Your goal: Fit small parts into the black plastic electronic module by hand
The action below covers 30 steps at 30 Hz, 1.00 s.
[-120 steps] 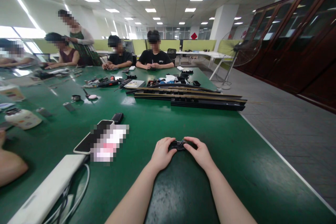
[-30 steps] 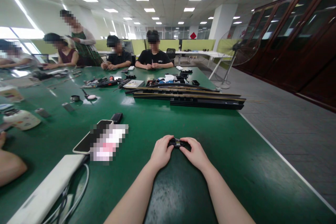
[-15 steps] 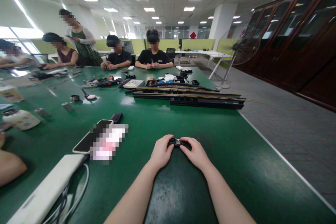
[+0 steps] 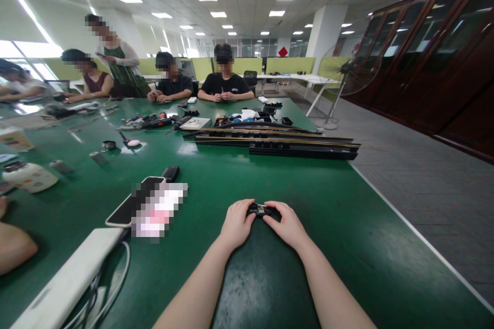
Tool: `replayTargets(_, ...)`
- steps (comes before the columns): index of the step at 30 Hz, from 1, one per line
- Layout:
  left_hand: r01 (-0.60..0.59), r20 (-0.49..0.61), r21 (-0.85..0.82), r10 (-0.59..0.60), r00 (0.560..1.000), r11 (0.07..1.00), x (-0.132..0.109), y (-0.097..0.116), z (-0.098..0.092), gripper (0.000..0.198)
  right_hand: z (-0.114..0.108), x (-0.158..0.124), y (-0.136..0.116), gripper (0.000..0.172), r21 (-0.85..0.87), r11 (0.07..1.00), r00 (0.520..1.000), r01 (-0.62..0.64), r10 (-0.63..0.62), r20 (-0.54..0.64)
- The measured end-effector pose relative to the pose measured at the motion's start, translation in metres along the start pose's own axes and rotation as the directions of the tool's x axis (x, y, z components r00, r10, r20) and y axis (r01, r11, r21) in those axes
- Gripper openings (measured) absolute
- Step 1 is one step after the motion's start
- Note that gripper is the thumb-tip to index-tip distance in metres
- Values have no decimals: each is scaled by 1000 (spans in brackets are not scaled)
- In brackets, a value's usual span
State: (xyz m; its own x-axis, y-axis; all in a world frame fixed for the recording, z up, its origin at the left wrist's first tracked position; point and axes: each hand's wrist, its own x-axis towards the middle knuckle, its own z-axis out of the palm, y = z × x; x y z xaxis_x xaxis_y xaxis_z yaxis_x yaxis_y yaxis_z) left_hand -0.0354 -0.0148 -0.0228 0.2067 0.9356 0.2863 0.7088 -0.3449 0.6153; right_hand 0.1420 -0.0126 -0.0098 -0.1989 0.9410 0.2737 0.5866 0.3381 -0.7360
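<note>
Between my hands is a small black object [image 4: 260, 209] with a lighter, shiny part in its middle; its exact kind is too small to make out. My left hand [image 4: 236, 221] pinches its left end between thumb and fingers. At its right end, my right hand [image 4: 284, 222] grips it the same way. Both hands are low over the green tabletop [image 4: 262, 277]. My fingertips cover the two ends of the object.
A phone [image 4: 135, 203], a white power strip [image 4: 69, 277] with cables and a white jar [image 4: 29, 177] lie to the left. Long black rails [image 4: 304, 151] with thin rods cross the table ahead. Another person's arm [image 4: 15, 247] rests at the left edge. Several people sit or stand beyond.
Both hands keep their hold on the small black object, which looks tipped very slightly. The whole view has shifted a few pixels; otherwise little differs.
</note>
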Motion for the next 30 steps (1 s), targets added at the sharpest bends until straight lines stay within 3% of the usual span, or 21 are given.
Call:
replayTargets(12,7,17,-4,-7,1000,1000,0,1,0,47,3,1,6,23,-16,998,998,66,-66,10)
replayTargets(30,-26,54,3,25,998,1000,-1,2,-3,40,0,1,2,17,-10,999,999,44,-44,30)
